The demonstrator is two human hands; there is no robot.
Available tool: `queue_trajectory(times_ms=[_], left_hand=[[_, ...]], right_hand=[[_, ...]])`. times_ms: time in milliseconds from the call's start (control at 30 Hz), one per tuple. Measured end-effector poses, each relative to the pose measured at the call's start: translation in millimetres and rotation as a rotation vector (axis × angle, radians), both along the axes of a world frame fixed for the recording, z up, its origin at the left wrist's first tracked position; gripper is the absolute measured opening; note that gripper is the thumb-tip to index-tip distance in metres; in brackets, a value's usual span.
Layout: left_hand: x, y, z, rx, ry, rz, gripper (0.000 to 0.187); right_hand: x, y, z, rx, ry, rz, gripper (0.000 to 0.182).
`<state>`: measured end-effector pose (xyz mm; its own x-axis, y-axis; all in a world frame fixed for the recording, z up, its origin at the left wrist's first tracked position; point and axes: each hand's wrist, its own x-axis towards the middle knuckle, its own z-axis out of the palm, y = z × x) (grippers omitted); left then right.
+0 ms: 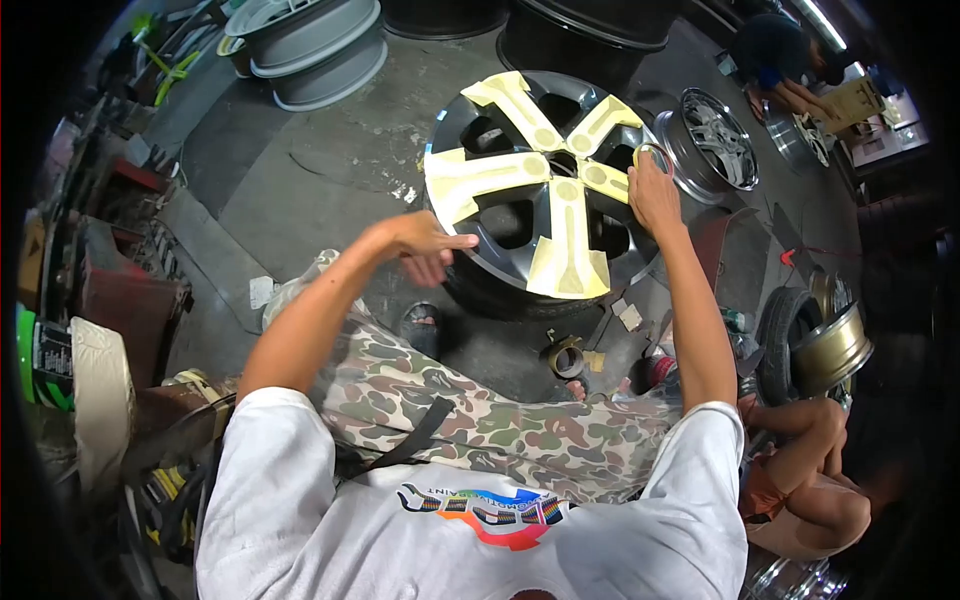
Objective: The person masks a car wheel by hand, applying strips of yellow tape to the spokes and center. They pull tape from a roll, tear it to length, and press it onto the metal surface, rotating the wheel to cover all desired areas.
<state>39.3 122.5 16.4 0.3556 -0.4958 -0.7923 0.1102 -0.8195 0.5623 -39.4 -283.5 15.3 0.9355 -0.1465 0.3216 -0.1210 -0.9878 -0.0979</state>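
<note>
A dark wheel rim (497, 262) lies face up in front of me, its spokes covered with pale yellow masking tape (567, 235). At the rim's right side my right hand (655, 195) is closed on a roll of tape (655, 152), beside the end of the right taped spoke. My left hand (425, 245) is at the rim's lower left edge, holding nothing, with the index finger stretched out toward the rim and the other fingers lower and apart.
Silver rims (318, 55) stand stacked at the upper left. Another rim (715, 140) leans at the right, near a bent-over person (775, 60). A gold rim (833, 350), a tire (785, 330) and a seated person's legs (810, 440) are at the lower right. A tape roll (566, 358) lies near my feet.
</note>
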Motion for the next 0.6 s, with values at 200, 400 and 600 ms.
queue_trajectory(times_ms=[200,400,600], left_hand=[[-48.1,-25.9,-41.5,-0.399,0.135,0.614,0.049],[-39.0,-34.3,-53.1,-0.398,0.058,0.677,0.041],[11.6,-28.1,-60.8,-0.341,-0.220,0.631,0.042]], right_hand=[[20.8,1.3,-13.1,-0.003,0.172,-0.107,0.033],[39.2,-16.0,-39.3,-0.105,0.111,-0.030,0.036],[12.3,5.0,-27.6,-0.067,0.242,-0.176,0.040]])
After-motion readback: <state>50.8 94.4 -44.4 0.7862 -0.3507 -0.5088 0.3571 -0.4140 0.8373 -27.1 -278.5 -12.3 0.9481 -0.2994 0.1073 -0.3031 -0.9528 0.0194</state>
